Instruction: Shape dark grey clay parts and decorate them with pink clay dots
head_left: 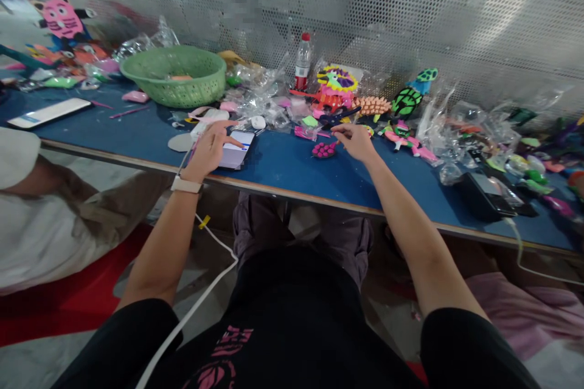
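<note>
My left hand (207,149) is over a phone (235,158) with a lit screen at the table's front edge. Its fingers are apart, and one finger reaches across the screen. A pale band is around that wrist. To the right, my right hand (356,141) has its fingertips pinched together just above a small magenta bumpy clay piece (323,150) on the blue table (283,164). Whether the pinch has hold of this piece's pink end or of something smaller cannot be made out. Behind the fingertips lie dark-handled pliers (336,117) and a pink packet (310,133).
A green basket (177,92) stands at the back left, near another phone (50,113). A red-capped bottle (303,64), clay animals such as a green turtle (408,99), and plastic bags line the back. A black box (486,194) is at right. People sit on both sides.
</note>
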